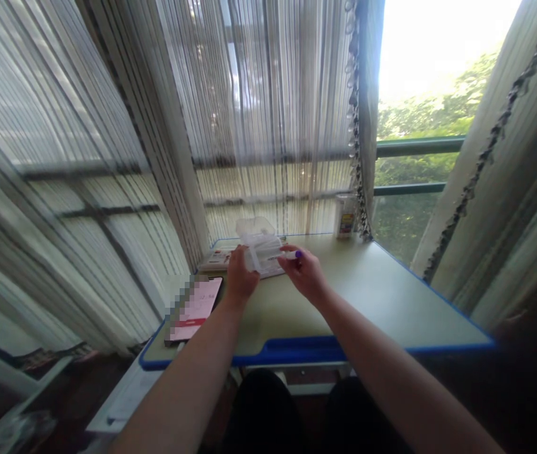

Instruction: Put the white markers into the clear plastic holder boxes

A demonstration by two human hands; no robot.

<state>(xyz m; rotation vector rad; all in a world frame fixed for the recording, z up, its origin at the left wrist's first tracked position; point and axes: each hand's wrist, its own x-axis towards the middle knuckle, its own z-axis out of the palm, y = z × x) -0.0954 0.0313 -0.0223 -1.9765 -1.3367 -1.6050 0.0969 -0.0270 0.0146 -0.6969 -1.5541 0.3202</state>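
Note:
A clear plastic packet (261, 249) lies at the far middle of a pale desk (372, 296). My left hand (240, 277) rests on the packet's left end, fingers curled onto it. My right hand (304, 272) pinches a small white stick with a purple tip (293, 255) just beside the packet's right end. A flat printed booklet (216, 258) lies under and to the left of the packet.
A phone (195, 309) with a lit pink screen lies at the desk's left front. A small jar (345, 215) stands at the far edge by the window. Sheer curtains (249, 126) hang behind the desk. The desk has a blue front rim (297, 350).

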